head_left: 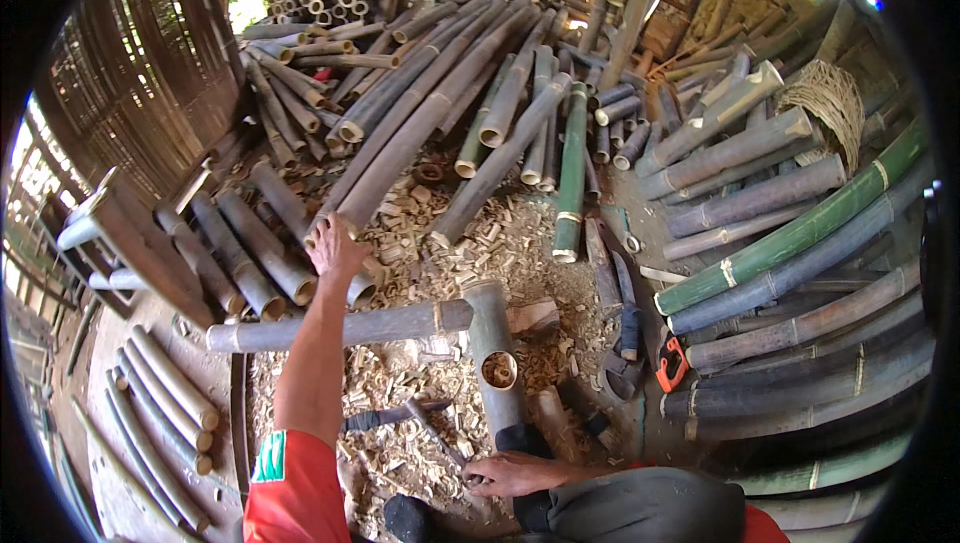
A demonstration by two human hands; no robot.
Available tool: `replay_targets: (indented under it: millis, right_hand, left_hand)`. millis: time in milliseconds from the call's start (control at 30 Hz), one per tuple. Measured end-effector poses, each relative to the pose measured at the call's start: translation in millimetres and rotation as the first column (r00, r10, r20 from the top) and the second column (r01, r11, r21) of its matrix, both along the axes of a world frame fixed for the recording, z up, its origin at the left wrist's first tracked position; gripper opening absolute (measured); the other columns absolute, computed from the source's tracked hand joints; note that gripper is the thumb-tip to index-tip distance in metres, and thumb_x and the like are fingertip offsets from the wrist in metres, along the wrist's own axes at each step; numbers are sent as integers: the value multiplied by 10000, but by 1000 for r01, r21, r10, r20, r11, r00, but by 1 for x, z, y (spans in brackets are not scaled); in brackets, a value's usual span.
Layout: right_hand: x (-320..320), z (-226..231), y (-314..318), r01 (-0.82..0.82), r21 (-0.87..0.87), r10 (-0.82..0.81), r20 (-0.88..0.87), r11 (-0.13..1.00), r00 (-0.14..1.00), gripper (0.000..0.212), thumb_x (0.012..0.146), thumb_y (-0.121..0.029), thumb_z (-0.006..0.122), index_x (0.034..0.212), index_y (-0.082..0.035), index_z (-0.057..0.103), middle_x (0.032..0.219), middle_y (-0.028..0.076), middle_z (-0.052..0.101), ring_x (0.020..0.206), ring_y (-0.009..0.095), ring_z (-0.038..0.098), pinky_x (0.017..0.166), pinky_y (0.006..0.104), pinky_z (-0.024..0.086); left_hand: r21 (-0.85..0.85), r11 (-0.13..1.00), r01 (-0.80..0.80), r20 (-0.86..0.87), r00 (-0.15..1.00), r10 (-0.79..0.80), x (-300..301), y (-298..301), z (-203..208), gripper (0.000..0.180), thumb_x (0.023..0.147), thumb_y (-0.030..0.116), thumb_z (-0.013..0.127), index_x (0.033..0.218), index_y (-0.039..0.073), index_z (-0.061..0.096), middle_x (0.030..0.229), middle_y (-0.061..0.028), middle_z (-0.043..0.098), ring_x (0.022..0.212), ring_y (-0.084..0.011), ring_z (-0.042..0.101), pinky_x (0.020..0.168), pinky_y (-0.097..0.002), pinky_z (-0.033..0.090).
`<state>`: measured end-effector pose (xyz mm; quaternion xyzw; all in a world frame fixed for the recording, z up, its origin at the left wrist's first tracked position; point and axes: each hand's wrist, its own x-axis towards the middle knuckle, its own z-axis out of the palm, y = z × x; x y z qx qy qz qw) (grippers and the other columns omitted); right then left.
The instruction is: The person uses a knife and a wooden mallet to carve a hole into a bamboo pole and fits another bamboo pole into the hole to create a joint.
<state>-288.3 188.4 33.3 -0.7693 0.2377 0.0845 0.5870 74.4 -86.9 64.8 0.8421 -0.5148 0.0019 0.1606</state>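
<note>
Fingers of the person's left hand (336, 248) touch the near ends of long bamboo poles (430, 115) beyond a crosswise bamboo tube (330, 330); whether they grip cannot be told. The right hand (510, 473) is closed around the end of a thin handle (436, 434), above pale shavings (410, 379).

Left hand's (336, 251) palm faces away, so its hold on the long bamboo pole (405, 161) is hidden. Near end of the thin handle (436, 435) disappears inside the right hand (512, 473); right forearm mostly blocked by the dark trouser leg (650, 508). Red sleeve (300, 488) cut by the lower edge, its patch (270, 457) too small to read. Green pole (790, 230) runs into the black rim. Red bit (322, 74) among the back poles: too small to identify.
</note>
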Motion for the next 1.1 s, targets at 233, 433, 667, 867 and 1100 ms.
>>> replay_targets:
  millis: [233,433,667,867,1100]
  right_hand:
    - [-22,-11,-3,236,90,-242,67,968,968,355,988,-221,644,1259,4,600,1035,180,730,903,271,725,804,418,552]
    - [13,-10,-16,135,-46,-139,-94,990,986,334,1005,-290,630,1227,-41,620,983,107,740,895,230,719,793,381,538]
    - [7,3,-13,284,-77,-287,-33,956,957,300,999,-252,602,1205,-37,636,842,117,721,762,260,701,719,400,529]
    - [-4,-21,-3,383,36,-384,9,923,923,274,1013,-230,604,1200,-32,636,838,119,719,758,216,696,739,365,536]
    - [-16,-1,-33,423,137,-439,114,896,891,319,1029,-266,621,1219,-12,660,1004,126,724,839,190,712,792,357,573]
  left_hand:
    - [21,1000,5,36,999,-6,-15,-36,-16,756,779,387,874,1368,99,497,1429,-200,516,1366,-385,455,1012,-565,450]
    - [-237,971,15,-359,928,-102,35,-53,-55,751,787,438,816,1325,19,503,1407,-260,530,1298,-464,515,1048,-534,445]
    - [-224,966,-127,-812,572,-113,20,-64,-67,744,778,535,805,1190,-69,666,1048,-194,708,970,-313,680,837,-456,516]
    - [96,947,308,-677,717,-165,-38,-55,-55,720,694,528,887,1031,-92,742,867,-168,752,768,-230,730,723,-351,600]
    - [-130,962,240,-895,389,-218,-63,10,17,610,701,435,849,910,-127,739,851,-203,758,745,-230,717,629,-372,545]
